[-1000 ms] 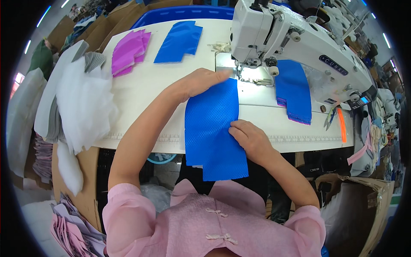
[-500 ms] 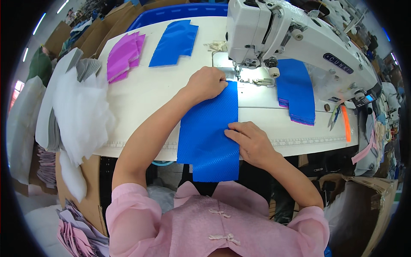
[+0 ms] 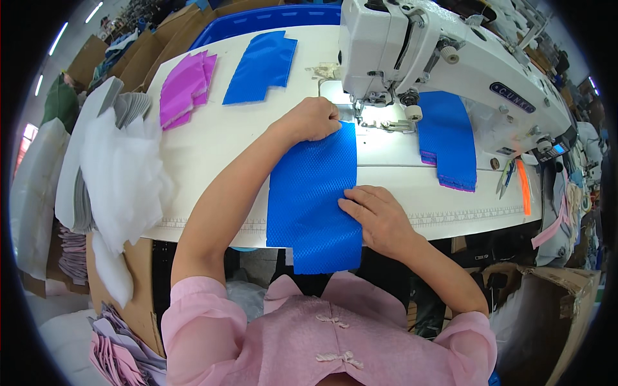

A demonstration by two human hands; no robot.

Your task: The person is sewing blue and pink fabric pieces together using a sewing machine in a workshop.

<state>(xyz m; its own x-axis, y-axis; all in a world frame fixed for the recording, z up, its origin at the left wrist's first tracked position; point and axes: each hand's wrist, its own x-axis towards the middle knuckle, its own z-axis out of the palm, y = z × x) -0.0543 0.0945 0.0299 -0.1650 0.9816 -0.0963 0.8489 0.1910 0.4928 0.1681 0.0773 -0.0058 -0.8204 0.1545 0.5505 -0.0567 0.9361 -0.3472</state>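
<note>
A blue fabric panel [image 3: 315, 193] with a notched lower left corner lies in front of a white sewing machine [image 3: 393, 51], its near end hanging past the table edge. My left hand [image 3: 313, 120] pinches the panel's far edge, just left of the presser foot [image 3: 358, 119]. At the panel's right edge, lower down, my right hand [image 3: 380, 219] grips the cloth between thumb and fingers. Right of the needle area rests a stack of blue panels [image 3: 447, 141] with magenta edges showing.
Another blue piece [image 3: 261, 67] and magenta pieces [image 3: 187, 90] lie at the table's far left. White batting [image 3: 122, 174] hangs over the left edge. Small scissors [image 3: 504, 179] and an orange strip [image 3: 524, 186] lie at the right. A cardboard box [image 3: 547, 315] stands below right.
Both hands keep their hold on the blue panel and have barely moved. The whole view has shifted slightly.
</note>
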